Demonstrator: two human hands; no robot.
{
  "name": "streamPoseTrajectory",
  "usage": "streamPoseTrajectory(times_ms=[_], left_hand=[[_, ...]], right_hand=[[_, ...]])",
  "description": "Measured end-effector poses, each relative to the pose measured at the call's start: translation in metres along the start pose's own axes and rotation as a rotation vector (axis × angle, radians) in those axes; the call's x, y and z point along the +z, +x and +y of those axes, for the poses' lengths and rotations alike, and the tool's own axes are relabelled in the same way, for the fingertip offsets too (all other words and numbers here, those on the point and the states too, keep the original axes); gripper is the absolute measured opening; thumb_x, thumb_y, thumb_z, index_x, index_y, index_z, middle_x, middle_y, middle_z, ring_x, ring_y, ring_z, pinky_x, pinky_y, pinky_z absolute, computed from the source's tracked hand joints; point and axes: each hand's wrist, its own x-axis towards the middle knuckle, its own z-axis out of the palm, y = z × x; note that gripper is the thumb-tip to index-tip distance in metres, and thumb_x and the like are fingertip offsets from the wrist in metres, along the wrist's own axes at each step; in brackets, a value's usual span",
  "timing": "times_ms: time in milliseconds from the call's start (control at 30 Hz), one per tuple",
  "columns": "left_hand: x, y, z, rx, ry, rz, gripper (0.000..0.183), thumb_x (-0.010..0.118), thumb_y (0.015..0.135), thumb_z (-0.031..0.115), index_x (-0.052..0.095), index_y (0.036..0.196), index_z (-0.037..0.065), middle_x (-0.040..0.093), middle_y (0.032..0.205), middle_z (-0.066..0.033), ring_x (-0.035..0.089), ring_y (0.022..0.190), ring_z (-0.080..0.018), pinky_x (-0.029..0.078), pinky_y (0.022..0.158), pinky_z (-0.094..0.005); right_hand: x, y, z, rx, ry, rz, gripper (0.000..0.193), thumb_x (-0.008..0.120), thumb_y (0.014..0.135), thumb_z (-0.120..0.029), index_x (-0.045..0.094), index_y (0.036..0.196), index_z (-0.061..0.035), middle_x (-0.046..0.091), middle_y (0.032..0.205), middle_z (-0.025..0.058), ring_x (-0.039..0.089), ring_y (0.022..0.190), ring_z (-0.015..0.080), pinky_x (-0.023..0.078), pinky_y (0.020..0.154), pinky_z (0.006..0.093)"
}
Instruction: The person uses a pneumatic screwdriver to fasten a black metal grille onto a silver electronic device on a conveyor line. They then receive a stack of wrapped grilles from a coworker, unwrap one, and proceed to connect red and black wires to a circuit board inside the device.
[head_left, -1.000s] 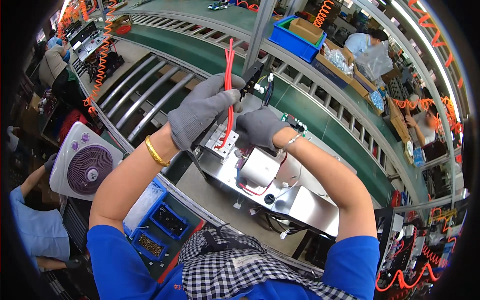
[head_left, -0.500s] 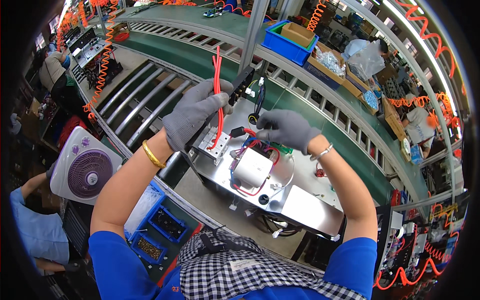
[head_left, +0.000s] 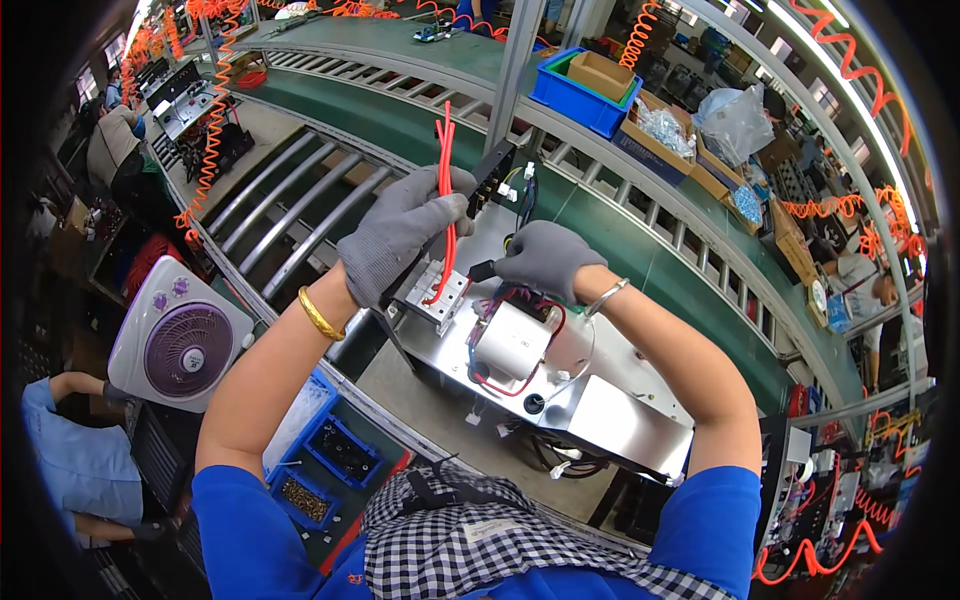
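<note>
Gloved in grey, my left hand (head_left: pixel 405 228) is closed around a bundle of red wires (head_left: pixel 446 165). Their upper ends stick up past the fingers, and their lower ends enter a white terminal block (head_left: pixel 440 300). My right hand (head_left: pixel 548 258), also gloved, is closed on a wire bundle with a black end piece (head_left: pixel 483 270) poking out beside the block. The fingers hide most of that bundle. Below the right hand, a white boxy component (head_left: pixel 512 340) with red and blue wires sits on a shiny metal chassis (head_left: pixel 420 335).
A roller conveyor (head_left: pixel 300 205) lies at the left, and a green belt (head_left: pixel 650 250) passes behind the chassis. Blue bins (head_left: pixel 340 450) of small parts stand at lower left near a fan (head_left: pixel 185 340). A blue crate (head_left: pixel 580 95) is at the back. A co-worker (head_left: pixel 85 450) is at far left.
My right hand has moved left and slightly down, its fingers closing over the wires behind the black end piece. My left hand keeps its hold on the red wires.
</note>
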Motion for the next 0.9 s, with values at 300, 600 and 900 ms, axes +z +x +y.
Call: streamPoseTrajectory(times_ms=[300, 600, 900], left_hand=[[0.002, -0.003, 0.004, -0.004, 0.024, 0.001, 0.035, 0.053, 0.096, 0.017, 0.049, 0.127, 0.001, 0.063, 0.092, -0.0068, 0.06, 0.082, -0.0087, 0.05, 0.074, -0.0227], [-0.008, -0.005, -0.013, 0.211, -0.001, 0.299, 0.03, 0.055, 0.095, 0.016, 0.053, 0.12, -0.001, 0.061, 0.085, -0.0039, 0.059, 0.077, -0.0097, 0.051, 0.073, -0.0253], [-0.034, 0.009, 0.01, -0.205, 1.131, 0.193, 0.04, 0.067, 0.086, 0.045, 0.067, 0.096, 0.007, 0.067, 0.086, -0.0139, 0.064, 0.082, -0.0297, 0.048, 0.072, -0.0385]], right_hand=[[-0.001, -0.006, 0.023, -0.019, 0.541, -0.23, 0.027, 0.074, 0.08, -0.027, 0.065, 0.082, -0.0018, 0.063, 0.075, 0.0044, 0.057, 0.071, 0.0109, 0.045, 0.062, 0.0284], [-0.016, 0.007, 0.013, -0.083, 0.282, 0.081, 0.032, 0.073, 0.081, -0.032, 0.063, 0.086, -0.0016, 0.064, 0.075, 0.0093, 0.062, 0.071, 0.017, 0.049, 0.066, 0.0315], [-0.031, 0.004, 0.031, -0.176, 0.708, -0.04, 0.031, 0.07, 0.089, -0.034, 0.062, 0.095, -0.0048, 0.057, 0.079, -0.0023, 0.049, 0.068, 0.0039, 0.041, 0.059, 0.0222]])
